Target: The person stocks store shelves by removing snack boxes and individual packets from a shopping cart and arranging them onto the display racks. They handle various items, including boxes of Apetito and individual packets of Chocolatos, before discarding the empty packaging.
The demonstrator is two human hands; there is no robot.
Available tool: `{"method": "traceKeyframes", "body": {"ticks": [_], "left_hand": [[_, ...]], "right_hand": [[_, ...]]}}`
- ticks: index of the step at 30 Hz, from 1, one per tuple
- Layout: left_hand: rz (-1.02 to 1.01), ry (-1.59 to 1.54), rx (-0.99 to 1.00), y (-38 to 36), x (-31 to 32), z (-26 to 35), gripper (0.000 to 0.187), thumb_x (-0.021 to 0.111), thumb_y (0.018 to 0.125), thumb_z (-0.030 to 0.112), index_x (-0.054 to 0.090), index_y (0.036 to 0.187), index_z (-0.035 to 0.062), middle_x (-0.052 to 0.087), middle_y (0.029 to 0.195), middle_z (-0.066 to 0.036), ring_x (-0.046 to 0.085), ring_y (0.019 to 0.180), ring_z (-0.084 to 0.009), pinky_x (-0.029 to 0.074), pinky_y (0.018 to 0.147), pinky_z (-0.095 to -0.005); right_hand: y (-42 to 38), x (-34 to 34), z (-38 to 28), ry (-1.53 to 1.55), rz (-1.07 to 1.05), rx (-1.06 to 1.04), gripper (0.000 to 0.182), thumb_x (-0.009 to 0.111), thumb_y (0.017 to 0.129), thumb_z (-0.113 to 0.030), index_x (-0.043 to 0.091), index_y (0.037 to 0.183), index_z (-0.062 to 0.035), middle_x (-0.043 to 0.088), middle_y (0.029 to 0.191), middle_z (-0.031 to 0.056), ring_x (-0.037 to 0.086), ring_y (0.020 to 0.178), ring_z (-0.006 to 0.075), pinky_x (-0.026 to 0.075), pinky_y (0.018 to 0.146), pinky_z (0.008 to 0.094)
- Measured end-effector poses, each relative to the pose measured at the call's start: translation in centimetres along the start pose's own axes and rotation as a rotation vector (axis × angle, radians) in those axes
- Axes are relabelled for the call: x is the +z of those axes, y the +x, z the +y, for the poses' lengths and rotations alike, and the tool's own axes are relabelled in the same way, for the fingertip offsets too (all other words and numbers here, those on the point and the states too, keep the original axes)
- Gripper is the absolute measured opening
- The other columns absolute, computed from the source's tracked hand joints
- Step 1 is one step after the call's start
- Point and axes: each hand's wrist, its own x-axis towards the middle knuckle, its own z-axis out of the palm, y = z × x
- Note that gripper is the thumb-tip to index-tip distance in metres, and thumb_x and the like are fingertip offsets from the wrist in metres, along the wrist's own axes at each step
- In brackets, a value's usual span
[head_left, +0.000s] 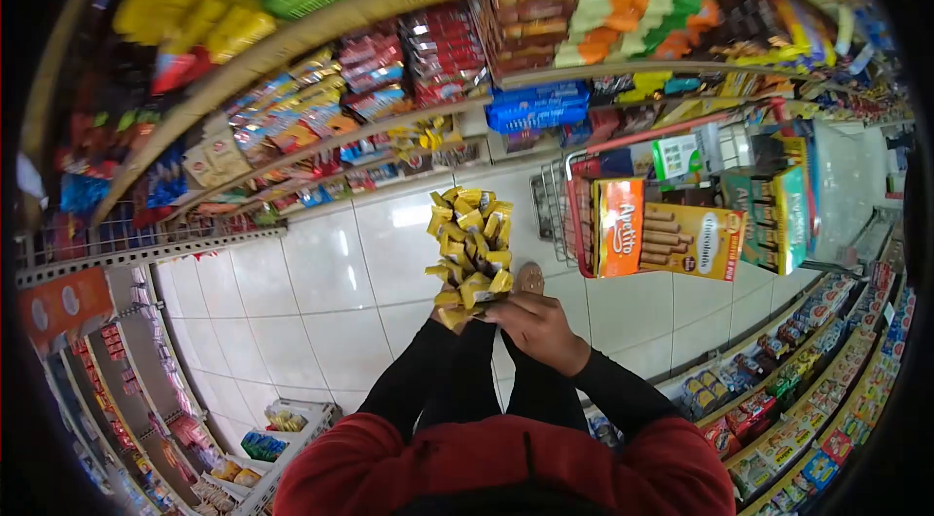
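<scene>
A bundle of small yellow-gold wrapped packets is held out in front of my body, above the tiled floor. My right hand is closed on its lower end, with the fingers at the packets' edge. Most of my left hand is hidden behind the bundle's lower left side; only the dark sleeve leading up to it shows clearly. To the right stands a shopping cart with an orange Apetito box and a yellow box of wafer rolls in it.
Shelves of snacks curve across the top and left. More shelves with small packs run along the lower right. A low white rack stands at the lower left. One foot shows on the tiles.
</scene>
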Motion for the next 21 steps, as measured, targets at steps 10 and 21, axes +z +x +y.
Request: {"method": "traceKeyframes", "body": {"ticks": [10,21], "left_hand": [[-0.267,0.462,-0.028,-14.8,22.4,0.1,0.064,0.036,0.090,0.056,0.031,0.139,0.0155,0.047,0.131,-0.008,0.047,0.120,-0.0254,0.040,0.099,-0.0444],[-0.234,0.394,-0.107,-20.2,22.5,-1.8,0.073,0.035,0.083,0.067,0.040,0.135,0.0150,0.050,0.129,-0.010,0.048,0.118,-0.0305,0.035,0.101,-0.0497]], "right_hand": [[6.2,-7.8,-14.5,0.156,0.627,0.220,0.102,0.084,0.059,-0.028,0.022,0.134,0.0014,0.027,0.136,0.0237,0.034,0.122,0.0355,0.034,0.098,0.0411],[2.3,-14.5,-12.3,0.233,0.411,0.258,0.083,0.075,0.073,-0.026,0.027,0.136,-0.0033,0.043,0.129,0.0186,0.046,0.116,0.0292,0.040,0.094,0.0375]]}}
